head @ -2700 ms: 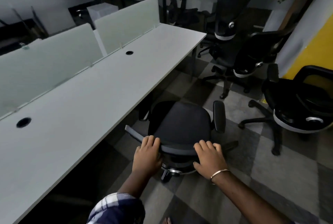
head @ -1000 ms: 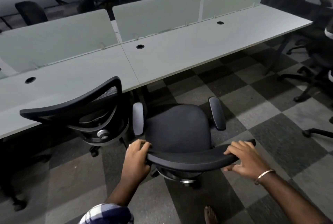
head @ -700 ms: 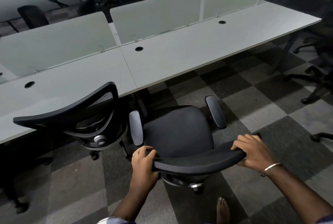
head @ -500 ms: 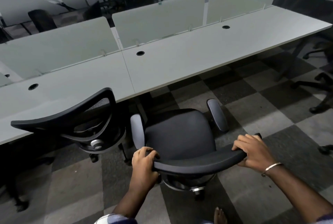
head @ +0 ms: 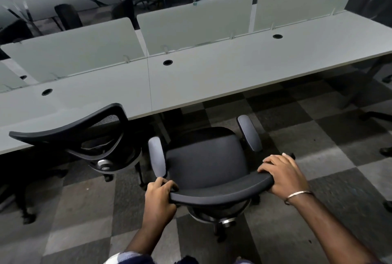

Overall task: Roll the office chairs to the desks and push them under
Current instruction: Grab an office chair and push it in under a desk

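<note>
A black office chair (head: 206,161) with grey armrests stands in front of me, facing the long white desk (head: 212,81). Its seat front lies just short of the desk edge. My left hand (head: 159,198) grips the left end of the backrest top. My right hand (head: 284,174) grips the right end, fingers curled over it. A second black mesh chair (head: 84,134) stands to the left, its seat under the desk and its backrest close to the edge.
Frosted divider panels (head: 195,23) run along the back of the desk. Bases of other chairs (head: 375,115) show at the right edge. The floor is grey and black checkered carpet (head: 318,127). More dark chairs stand beyond the dividers.
I have swung the chair round from alongside the desk to face it. Over the last second both hands kept their grip on the backrest and the chair edged closer to the desk.
</note>
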{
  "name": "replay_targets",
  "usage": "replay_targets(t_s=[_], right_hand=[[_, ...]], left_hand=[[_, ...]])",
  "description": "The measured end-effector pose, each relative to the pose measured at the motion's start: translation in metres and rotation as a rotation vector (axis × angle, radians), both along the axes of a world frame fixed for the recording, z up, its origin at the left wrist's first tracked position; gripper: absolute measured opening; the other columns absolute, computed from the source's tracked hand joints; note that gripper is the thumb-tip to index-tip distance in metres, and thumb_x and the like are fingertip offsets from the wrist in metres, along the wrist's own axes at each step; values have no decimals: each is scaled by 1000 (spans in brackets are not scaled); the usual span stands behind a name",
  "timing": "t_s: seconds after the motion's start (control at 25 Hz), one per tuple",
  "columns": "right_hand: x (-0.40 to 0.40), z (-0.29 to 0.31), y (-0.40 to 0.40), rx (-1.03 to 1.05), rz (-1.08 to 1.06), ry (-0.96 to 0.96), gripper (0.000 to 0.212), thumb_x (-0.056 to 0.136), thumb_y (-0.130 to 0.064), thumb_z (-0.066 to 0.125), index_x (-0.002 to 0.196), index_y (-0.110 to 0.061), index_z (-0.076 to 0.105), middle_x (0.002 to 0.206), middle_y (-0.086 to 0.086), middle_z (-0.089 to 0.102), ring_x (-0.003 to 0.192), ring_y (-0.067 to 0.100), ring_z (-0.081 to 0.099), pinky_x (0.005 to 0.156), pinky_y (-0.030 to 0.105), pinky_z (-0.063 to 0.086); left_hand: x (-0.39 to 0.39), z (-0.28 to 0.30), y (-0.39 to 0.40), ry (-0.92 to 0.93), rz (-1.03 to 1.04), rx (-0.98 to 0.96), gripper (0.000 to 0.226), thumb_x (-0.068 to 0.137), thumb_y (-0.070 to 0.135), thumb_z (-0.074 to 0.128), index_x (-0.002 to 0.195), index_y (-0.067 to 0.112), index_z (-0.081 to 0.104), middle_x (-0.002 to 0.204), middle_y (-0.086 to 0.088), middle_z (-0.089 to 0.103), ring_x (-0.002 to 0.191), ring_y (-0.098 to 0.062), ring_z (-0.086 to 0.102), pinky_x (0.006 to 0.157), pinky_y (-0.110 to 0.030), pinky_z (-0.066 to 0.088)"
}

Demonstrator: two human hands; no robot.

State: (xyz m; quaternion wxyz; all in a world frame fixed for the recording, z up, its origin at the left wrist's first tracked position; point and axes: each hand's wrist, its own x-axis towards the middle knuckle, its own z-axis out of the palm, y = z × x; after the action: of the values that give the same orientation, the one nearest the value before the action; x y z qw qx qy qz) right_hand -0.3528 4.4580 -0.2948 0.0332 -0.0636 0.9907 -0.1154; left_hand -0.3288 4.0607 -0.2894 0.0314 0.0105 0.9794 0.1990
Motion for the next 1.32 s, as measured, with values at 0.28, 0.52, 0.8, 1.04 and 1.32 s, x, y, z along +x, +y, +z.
replay_targets(t_s=[0.28,0.52,0.8,1.04,1.32], right_hand=[[-30,-5,19,-1,-3,64,49,52,-25,70,99,-40,72,102,-15,60,91,19,59,99,40,41],[-59,-11,2,2,-35,134,53,53,-24,54,100,-40,70,99,-15,58,87,20,56,90,41,41],[-150,-14,-12,38,-107,173,59,50,-6,68,100,-37,72,97,-9,57,94,24,57,106,47,38],[-217,-10,31,153,-62,99,66,46,5,77,100,-34,74,93,-7,53,99,25,57,111,46,35],[-247,2,46,180,-4,69,60,50,2,77,99,-32,74,93,-3,56,98,26,58,107,45,41]], left_hand=[[-40,3,19,13,20,17,39,66,-5,68,90,25,73,97,13,52,92,-22,47,79,-34,44],[-94,0,2,49,-30,56,39,65,-2,65,94,23,73,102,6,55,97,-23,47,83,-36,44],[-190,4,-14,-89,-99,-22,39,65,16,63,102,26,74,101,6,58,95,-25,52,82,-35,48],[-207,-11,20,20,-56,85,37,67,7,62,95,29,69,96,15,56,90,-15,48,74,-29,43],[-209,-11,49,34,1,61,36,67,0,67,92,25,67,95,13,53,86,-16,48,73,-35,49]])
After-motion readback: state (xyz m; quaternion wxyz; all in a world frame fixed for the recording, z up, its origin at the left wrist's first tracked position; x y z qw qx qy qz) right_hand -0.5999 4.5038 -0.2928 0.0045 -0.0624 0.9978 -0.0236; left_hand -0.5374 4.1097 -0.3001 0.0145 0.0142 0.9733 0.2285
